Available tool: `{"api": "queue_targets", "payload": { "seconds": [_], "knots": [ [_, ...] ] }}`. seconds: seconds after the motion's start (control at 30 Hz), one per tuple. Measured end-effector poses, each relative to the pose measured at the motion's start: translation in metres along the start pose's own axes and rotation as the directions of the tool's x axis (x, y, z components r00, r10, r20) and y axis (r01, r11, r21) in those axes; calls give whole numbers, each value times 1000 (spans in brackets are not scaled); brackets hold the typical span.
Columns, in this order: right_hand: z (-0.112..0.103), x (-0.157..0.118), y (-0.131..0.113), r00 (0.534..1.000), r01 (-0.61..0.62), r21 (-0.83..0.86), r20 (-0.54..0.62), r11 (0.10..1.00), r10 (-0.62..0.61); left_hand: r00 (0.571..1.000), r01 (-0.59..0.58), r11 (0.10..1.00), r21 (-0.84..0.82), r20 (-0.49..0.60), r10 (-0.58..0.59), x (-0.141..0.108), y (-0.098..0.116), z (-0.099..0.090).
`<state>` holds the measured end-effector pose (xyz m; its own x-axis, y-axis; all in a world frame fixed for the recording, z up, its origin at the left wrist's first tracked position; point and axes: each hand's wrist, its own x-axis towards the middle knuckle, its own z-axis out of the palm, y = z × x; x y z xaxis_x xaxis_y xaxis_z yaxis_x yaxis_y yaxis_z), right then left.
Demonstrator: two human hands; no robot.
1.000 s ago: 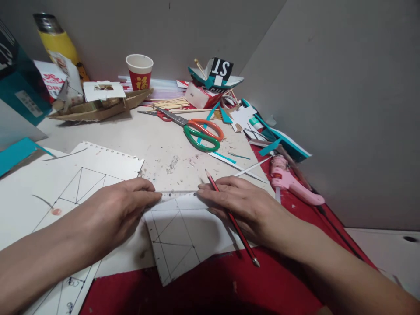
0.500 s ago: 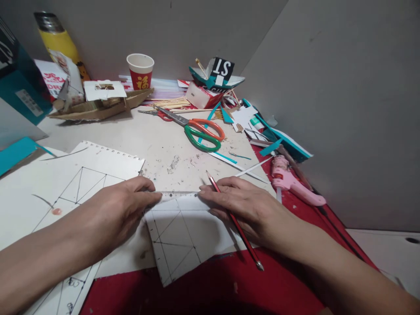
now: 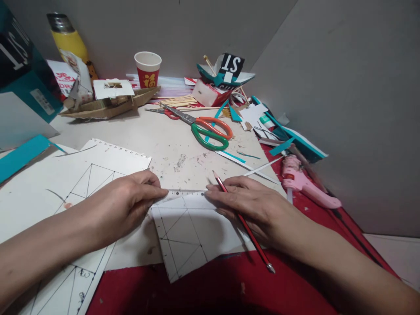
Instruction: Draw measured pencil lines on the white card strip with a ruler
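Note:
A narrow clear ruler (image 3: 188,192) with small dark marks lies across the top of a white paper piece (image 3: 179,253) drawn with pencil triangles. Its left end is pinched by my left hand (image 3: 136,199), fingers curled. At the other end, the fingertips of my right hand (image 3: 254,203) press on the ruler and the paper. A red pencil (image 3: 253,240) rests slantwise between the fingers of that hand, point away from me. Under my left forearm is a larger sheet (image 3: 105,153) with a torn perforated edge and drawn triangles.
Scissors (image 3: 213,131) with orange and green handles lie beyond my hands. A pink glue gun (image 3: 305,183) is at the right. Behind stand a cardboard boat (image 3: 111,109), a paper cup (image 3: 148,72), a yellow bottle (image 3: 70,43) and a teal box (image 3: 29,87). Scraps and sticks lie around.
The whole view has shifted, so everything appears slightly farther right. Both hands keep the same hold on the ruler, paper and pencil.

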<state>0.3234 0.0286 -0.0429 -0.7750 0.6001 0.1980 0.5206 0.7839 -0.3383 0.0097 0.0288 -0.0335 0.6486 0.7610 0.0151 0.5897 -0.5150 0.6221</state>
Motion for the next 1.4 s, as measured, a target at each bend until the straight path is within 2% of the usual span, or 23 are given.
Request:
{"api": "queue_targets", "payload": {
  "seconds": [0.13, 0.67, 0.87, 1.4],
  "knots": [
    [0, 0, 0, 1000, -9, -2, 1, 1000, 9, 999, 14, 995, -97, 30, -12, 1, -3, -1],
    [2, -2, 2, 1000, 14, -16, 5, 1000, -14, 999, 18, 992, -126, 46, -12, 1, -4, -3],
    [-1, 0, 0, 1000, 12, -3, 15, 1000, -12, 1000, -7, 995, -97, 8, 8, 2, -6, 2],
    [-1, 0, -4, 1000, -7, 0, 31, 1000, 7, 999, -30, 998, -57, 8, 31, 2, -11, 7]
  ]
}}
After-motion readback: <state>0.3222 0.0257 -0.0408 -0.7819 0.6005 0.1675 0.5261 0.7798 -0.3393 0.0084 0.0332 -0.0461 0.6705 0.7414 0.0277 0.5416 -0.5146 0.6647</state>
